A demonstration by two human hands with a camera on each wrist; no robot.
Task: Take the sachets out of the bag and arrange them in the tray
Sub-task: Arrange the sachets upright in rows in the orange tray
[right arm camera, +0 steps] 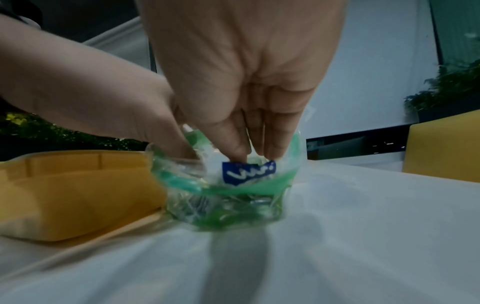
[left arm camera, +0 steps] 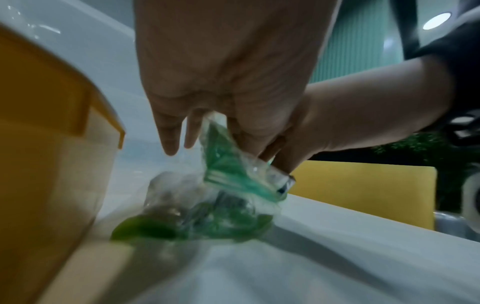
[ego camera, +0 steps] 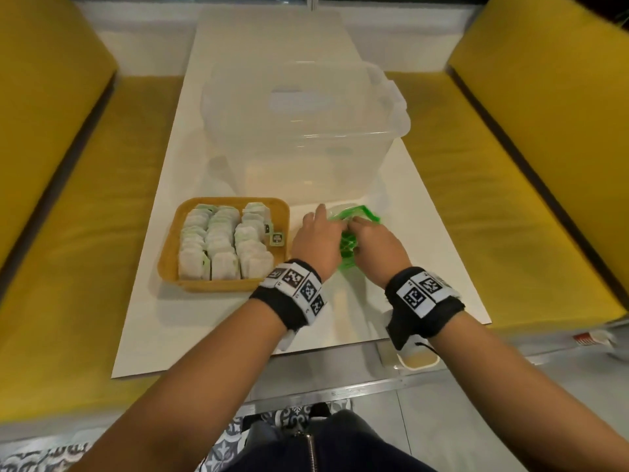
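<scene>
A crumpled clear-and-green plastic bag (ego camera: 350,255) lies on the white table just right of the yellow tray (ego camera: 224,286). The tray holds three rows of white sachets (ego camera: 221,243). My left hand (ego camera: 320,229) pinches the bag's left rim (left arm camera: 221,164). My right hand (ego camera: 362,231) pinches the rim by a blue label (right arm camera: 248,171), its fingers pointing down into the mouth. Through the bag (right arm camera: 233,201) I cannot make out any sachet. The tray's wall (left arm camera: 52,144) stands close by the left hand.
A big clear lidded storage box (ego camera: 306,124) stands right behind the bag and tray. Yellow cushions (ego camera: 68,199) (ego camera: 527,199) flank the white table. A small cup (ego camera: 418,361) sits below the table's near edge, under my right wrist.
</scene>
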